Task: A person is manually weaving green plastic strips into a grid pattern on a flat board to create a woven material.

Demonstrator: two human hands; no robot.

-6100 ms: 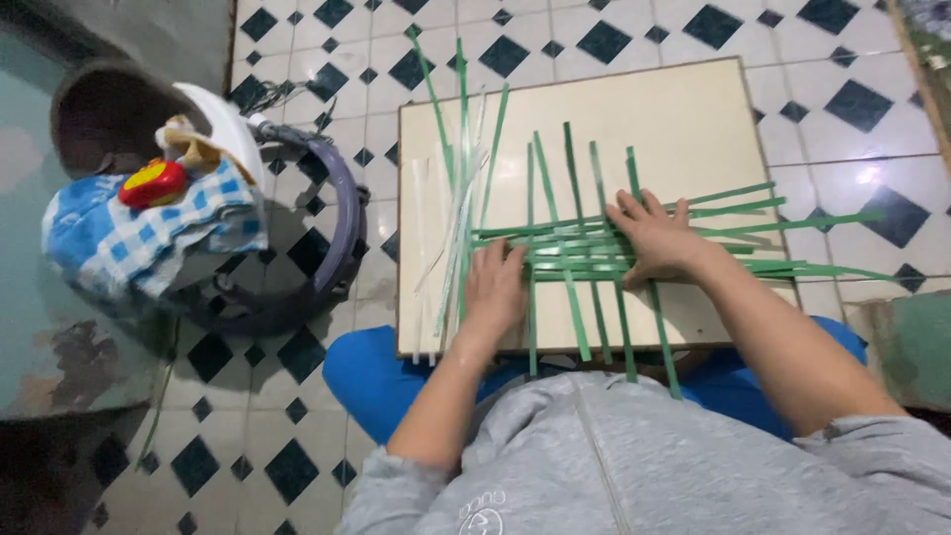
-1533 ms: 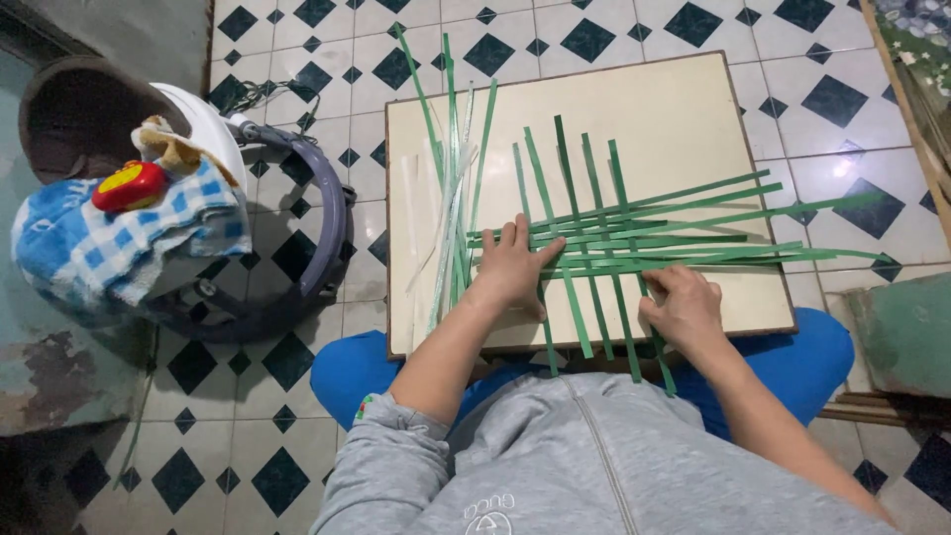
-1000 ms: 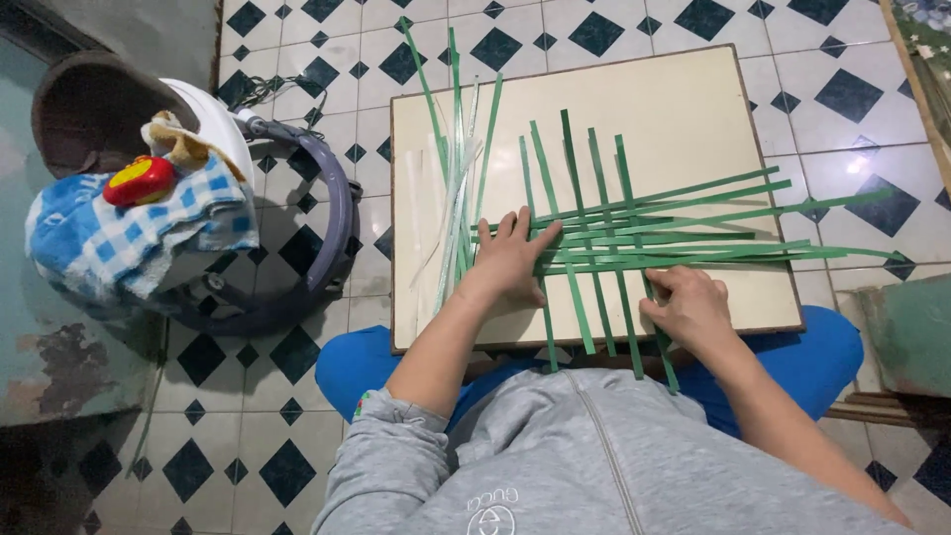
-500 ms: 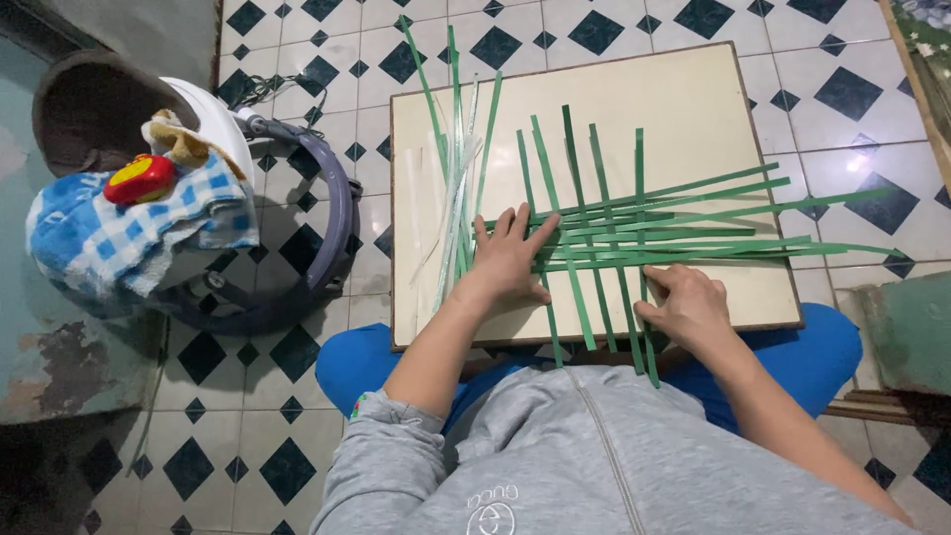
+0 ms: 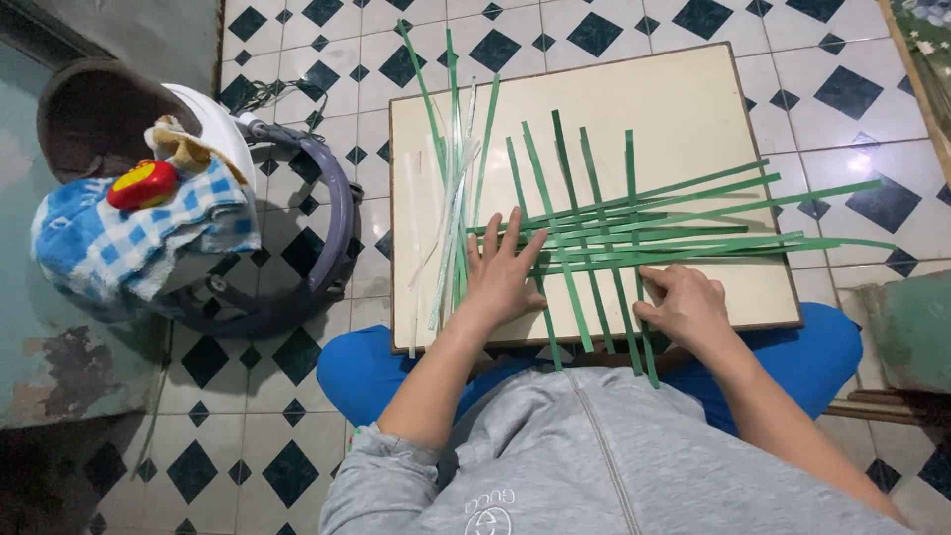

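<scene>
Weaving underway: left hand (image 5: 503, 277) lay flat, fingers spread, pinning crossed green plastic strips (image 5: 634, 233) on cream square board (image 5: 684, 109); right hand (image 5: 684, 307) pinched an upright strip

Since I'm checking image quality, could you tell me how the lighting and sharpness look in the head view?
Head view: even, soft light with no harsh glare on the cream board; faint shadows under the left hand and right hand; green strips sharp; the left edge is dim; tile lines look slightly bowed.

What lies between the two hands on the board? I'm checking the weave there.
In the head view, crossing green strips on the cream board lie between left hand and right hand.
</scene>
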